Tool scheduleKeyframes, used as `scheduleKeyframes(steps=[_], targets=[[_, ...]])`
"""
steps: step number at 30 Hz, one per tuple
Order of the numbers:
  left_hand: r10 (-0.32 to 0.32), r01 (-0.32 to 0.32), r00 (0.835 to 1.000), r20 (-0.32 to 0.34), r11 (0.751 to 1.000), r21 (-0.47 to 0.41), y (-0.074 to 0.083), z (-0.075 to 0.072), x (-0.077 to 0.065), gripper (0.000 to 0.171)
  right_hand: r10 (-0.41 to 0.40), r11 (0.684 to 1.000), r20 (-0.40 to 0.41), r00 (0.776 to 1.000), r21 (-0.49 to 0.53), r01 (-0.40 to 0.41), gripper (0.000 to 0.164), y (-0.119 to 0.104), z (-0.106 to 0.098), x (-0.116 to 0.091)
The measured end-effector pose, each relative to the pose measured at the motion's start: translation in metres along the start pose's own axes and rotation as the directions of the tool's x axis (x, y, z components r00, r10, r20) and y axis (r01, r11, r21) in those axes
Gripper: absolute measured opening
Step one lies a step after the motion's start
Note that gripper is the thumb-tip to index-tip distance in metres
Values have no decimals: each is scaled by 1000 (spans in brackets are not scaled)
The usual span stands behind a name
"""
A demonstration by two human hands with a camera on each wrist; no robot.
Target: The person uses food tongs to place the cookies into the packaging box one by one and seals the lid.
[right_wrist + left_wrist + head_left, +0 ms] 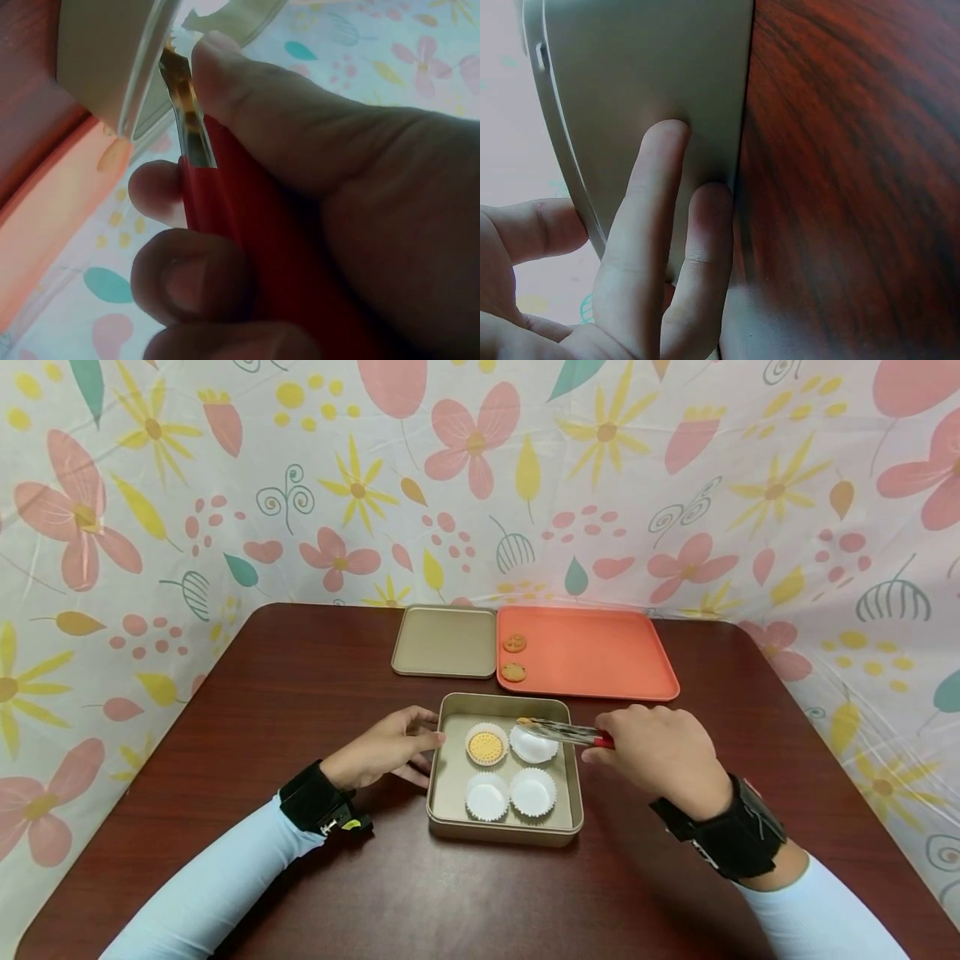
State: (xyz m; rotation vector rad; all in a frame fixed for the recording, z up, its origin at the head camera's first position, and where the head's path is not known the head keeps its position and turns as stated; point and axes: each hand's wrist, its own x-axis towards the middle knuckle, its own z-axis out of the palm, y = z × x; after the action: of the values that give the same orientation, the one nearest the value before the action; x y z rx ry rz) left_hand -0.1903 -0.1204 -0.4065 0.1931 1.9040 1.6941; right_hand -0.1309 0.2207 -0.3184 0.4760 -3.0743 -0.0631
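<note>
My right hand [660,752] grips red-handled metal tongs [564,732], fingers curled round the handles in the right wrist view. The tongs' tips are over the back right white paper cup [534,748], with a small yellowish-brown bit showing at them; its kind is hard to tell. The cups sit in a gold square tin [505,833]. A yellow round cookie [486,747] lies in the back left cup. My left hand [393,746] touches the tin's left side, two fingers straight against the wall and the thumb at the rim in the left wrist view.
Two white paper cups, left [487,797] and right [533,792], stand in the tin's front half. Behind it, an orange tray [592,647] bears two cookies at its left edge. Beside that tray lies a gold lid [446,642]. A flowered curtain [480,527] hangs behind the dark wooden table [315,647].
</note>
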Motion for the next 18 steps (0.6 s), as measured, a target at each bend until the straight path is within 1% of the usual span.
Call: scheduleKeyframes(steps=[5, 12, 18], targets=[[7, -7, 1000, 2, 1000, -5, 0, 0, 0, 56, -6, 998, -11, 1000, -57, 6, 41, -5, 1, 3], [5, -5, 1000, 2, 1000, -7, 0, 0, -1, 56, -31, 996, -34, 999, -82, 28, 36, -10, 2, 5], [3, -3, 1000, 6, 1000, -7, 1, 0, -2, 56, -6, 991, -18, 1000, -135, 4, 30, -12, 2, 6]])
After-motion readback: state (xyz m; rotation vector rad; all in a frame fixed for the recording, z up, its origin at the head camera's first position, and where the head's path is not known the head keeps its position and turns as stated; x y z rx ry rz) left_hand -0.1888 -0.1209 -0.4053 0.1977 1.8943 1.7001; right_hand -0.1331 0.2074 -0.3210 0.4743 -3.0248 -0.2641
